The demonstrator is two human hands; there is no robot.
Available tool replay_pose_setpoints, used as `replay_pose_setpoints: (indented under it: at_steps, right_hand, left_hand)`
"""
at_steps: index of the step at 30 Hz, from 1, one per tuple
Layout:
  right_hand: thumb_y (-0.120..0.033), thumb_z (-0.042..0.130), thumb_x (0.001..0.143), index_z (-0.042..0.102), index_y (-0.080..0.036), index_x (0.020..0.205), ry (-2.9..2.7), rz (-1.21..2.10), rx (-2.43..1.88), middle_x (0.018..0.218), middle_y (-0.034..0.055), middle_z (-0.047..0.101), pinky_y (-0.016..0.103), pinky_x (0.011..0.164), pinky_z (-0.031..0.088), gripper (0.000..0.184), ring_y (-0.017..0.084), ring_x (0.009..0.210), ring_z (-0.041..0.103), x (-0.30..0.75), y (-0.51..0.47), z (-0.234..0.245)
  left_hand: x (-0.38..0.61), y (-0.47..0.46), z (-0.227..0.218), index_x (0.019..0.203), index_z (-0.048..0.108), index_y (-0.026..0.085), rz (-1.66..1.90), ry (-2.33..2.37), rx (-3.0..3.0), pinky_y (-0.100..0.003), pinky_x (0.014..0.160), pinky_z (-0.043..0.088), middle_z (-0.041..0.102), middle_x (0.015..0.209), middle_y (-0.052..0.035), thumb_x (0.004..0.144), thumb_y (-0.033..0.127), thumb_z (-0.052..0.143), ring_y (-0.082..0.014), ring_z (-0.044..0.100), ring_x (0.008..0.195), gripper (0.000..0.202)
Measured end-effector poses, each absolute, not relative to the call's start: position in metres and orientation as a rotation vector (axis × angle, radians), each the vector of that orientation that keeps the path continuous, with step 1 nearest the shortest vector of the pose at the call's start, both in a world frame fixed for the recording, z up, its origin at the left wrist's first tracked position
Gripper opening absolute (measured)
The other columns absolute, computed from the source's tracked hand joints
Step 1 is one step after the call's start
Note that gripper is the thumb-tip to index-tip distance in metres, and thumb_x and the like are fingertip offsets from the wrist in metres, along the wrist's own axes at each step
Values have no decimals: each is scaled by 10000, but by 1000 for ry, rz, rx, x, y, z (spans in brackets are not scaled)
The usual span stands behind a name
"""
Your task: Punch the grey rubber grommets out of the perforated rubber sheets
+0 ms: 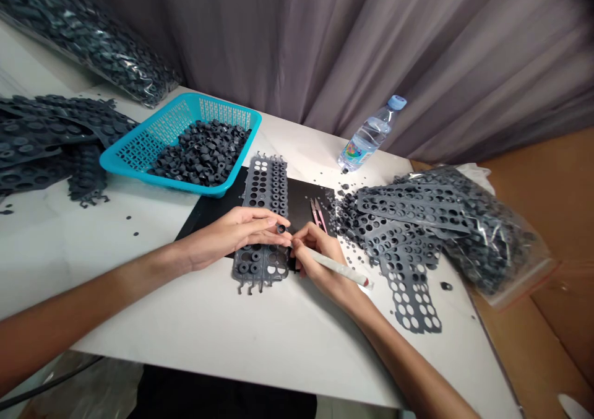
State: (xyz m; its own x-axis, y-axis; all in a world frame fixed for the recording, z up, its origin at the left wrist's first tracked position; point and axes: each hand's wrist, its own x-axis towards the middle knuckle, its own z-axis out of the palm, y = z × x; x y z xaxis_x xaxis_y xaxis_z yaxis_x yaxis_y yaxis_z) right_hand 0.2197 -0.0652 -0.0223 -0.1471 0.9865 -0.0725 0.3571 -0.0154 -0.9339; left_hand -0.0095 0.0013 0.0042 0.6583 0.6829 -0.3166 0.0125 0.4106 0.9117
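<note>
Between its thumb and fingers, my left hand (245, 230) pinches a small dark rubber ring (281, 228). My right hand (320, 255) grips a pen-like tool with a pale wrapped handle (341, 269), and its tip meets the fingers of my left hand near the ring. Under both hands lies a dark grey moulded rubber sheet (266, 187), with rows of round parts on one side and open holes on the other. The sheet rests across a black mat (301, 199). Pink-handled thread snips (318, 215) lie on the mat just beyond my right hand.
A blue basket (180, 187) of loose rubber parts stands back left, near stacked sheets (41, 140) and a full plastic bag (93, 41). A water bottle (371, 134) stands tilted at the back. Punched-out sheets (408, 239) and another bag (496, 252) lie right, among scattered bits.
</note>
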Motion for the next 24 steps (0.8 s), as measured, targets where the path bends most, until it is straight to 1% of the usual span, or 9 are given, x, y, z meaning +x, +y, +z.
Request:
replay_pose_setpoints:
  at_steps: [5,8,13,17,21,24]
  right_hand:
    - [-284,586,1021,584,-224,914,-1581,1164,-1419,677,-34,631,232,501,445,123,133,525,598,220,-65,-23]
    - [-306,575,1039,586,-226,933,-1590,1165,-1408,668,-37,635,235,508,452,133,135,526,599,220,-66,-24]
    - [-301,577,1035,594,-222,939,-1589,1168,-1407,679,-36,643,231,511,454,126,128,523,596,220,-66,-25]
    - [-312,581,1028,600,-220,933,-1586,1156,-1429,667,-39,640,232,503,458,133,131,519,599,219,-66,-21]
    - [-315,582,1021,602,-222,922,-1600,1151,-1449,665,-43,621,233,498,457,137,131,528,591,217,-67,-13]
    - [-334,581,1027,600,-223,935,-1628,1151,-1420,676,-44,606,235,506,460,146,127,532,585,216,-67,-9]
  left_hand:
    - [-8,2,2,1279,737,159,470,756,1070,-435,1181,521,823,1209,-155,1042,413,684,-283,756,1241,352]
    - [-8,1,1,1258,746,154,476,754,1080,-425,1158,544,819,1219,-153,1035,393,694,-271,766,1214,331]
    - [-8,1,3,1257,756,160,458,760,1092,-396,1100,574,823,1201,-144,1043,374,678,-253,769,1185,312]
    - [-8,1,4,1264,758,163,456,770,1090,-395,1067,583,825,1182,-144,1046,382,672,-254,770,1164,321]
    - [-9,1,3,1264,767,176,451,762,1123,-402,1048,577,819,1166,-132,1019,390,699,-255,763,1138,332]
    - [-10,1,3,1261,773,188,431,799,1190,-380,1010,572,810,1144,-107,982,406,741,-229,750,1071,355]
